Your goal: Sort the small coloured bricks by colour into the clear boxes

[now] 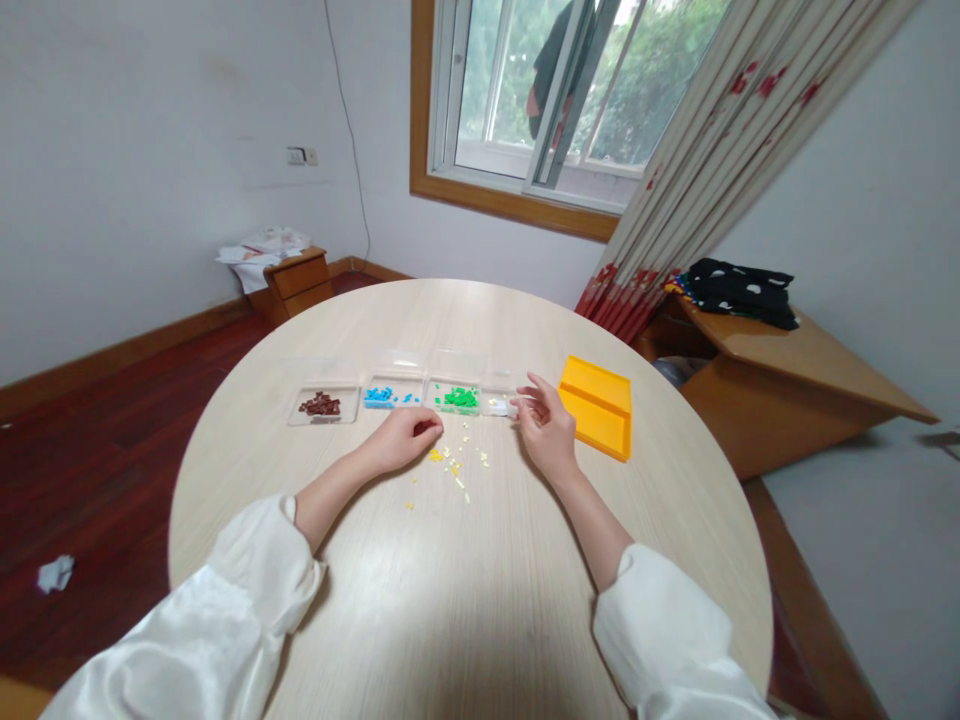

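My left hand (406,440) rests on the table in front of the clear boxes, its fingers curled together; whatever they may hold is hidden. Beside it lie loose yellow pieces (436,455) and cream pieces (484,460), scattered on the wood. My right hand (547,428) is at the right end of a small clear box (496,402) with a few pale pieces in it. Its fingers are bent but apart, and I see nothing held in them. Green pieces (459,398), blue pieces (380,395) and dark brown pieces (321,404) fill separate clear boxes to the left.
An orange tray (600,440) with a raised divider lies right of my right hand on the round table (450,620). Beyond the table stand a small drawer cabinet (300,275) with papers and a wooden desk (795,375) bearing dark cloth (742,290). A curtain (705,170) hangs by the window.
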A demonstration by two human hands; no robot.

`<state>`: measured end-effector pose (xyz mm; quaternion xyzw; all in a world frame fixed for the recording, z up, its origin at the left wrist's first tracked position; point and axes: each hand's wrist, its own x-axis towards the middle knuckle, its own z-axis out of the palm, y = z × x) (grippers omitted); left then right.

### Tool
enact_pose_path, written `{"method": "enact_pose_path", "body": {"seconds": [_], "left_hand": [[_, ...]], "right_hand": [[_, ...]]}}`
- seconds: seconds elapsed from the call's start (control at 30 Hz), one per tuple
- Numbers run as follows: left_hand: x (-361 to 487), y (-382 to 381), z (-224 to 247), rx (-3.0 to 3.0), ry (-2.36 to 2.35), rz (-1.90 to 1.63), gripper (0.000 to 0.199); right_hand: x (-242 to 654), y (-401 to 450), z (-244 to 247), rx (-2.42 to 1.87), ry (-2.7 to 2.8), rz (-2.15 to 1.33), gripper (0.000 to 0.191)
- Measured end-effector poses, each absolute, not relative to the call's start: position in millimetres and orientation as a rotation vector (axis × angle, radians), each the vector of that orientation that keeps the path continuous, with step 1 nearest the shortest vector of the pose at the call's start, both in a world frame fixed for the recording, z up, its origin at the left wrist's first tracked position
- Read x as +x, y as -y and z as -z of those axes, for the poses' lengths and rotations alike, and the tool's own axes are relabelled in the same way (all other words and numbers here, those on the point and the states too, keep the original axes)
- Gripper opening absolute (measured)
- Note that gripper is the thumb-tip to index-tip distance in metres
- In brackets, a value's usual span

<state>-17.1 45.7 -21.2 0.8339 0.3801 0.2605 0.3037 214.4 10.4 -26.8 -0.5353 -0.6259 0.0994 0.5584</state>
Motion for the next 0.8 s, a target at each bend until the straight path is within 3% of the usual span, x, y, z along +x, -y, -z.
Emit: {"method": "enact_pose_path", "body": {"seconds": [0.13,0.37,0.8], "left_hand": [[-17,-45,20,2.208,-1.003,-0.687,0.024],[-16,-45,18,2.237,-1.002,-0.668,0.026],[-17,-46,19,2.239,-0.984,-0.682,0.024]], "right_hand": [[200,2,20,-1.172,1.823,-0.185,0.017],[180,6,25,-1.101,2.205,-0.258,0.027],[189,-3,33,-1.112,2.18,-0.239,0.018]]}}
